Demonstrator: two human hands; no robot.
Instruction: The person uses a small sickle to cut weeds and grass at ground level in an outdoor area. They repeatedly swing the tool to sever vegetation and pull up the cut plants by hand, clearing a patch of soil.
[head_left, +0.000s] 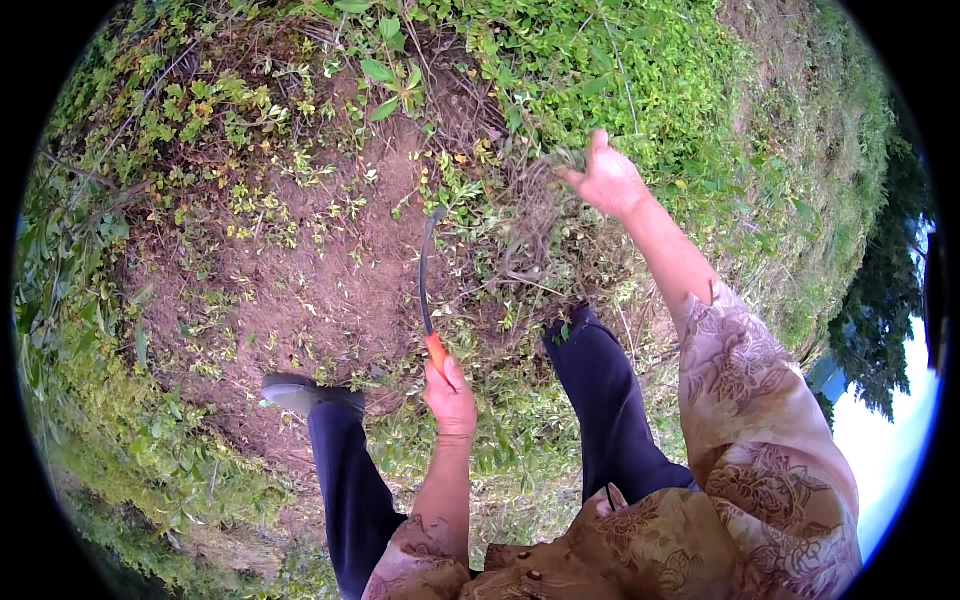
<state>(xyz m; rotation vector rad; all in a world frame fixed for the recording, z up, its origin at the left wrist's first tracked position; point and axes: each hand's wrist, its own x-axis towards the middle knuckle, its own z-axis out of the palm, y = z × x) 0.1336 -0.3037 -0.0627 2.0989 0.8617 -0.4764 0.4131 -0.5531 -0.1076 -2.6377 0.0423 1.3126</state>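
Note:
My left hand (450, 397) is closed around the orange handle of a sickle (424, 277). The sickle's dark curved blade points away from me, over bare soil and low leafy plants. Farther forward and to the right, my right hand (611, 180) is stretched out with its thumb and a finger spread apart. A blurred tangle of dry stems and roots (536, 202) lies just left of its fingers; whether any of it touches them is unclear. Cut leaves and twigs are scattered on the reddish soil (315, 277) between the hands and my feet.
My left shoe (292, 391) rests on the soil at the lower left; leaves hide my right foot. Dense green ground cover (675, 75) grows at the upper right. Leafy shrubs (67, 285) line the left side, and thin bare stems stick out. Dark trees (885, 300) stand far right.

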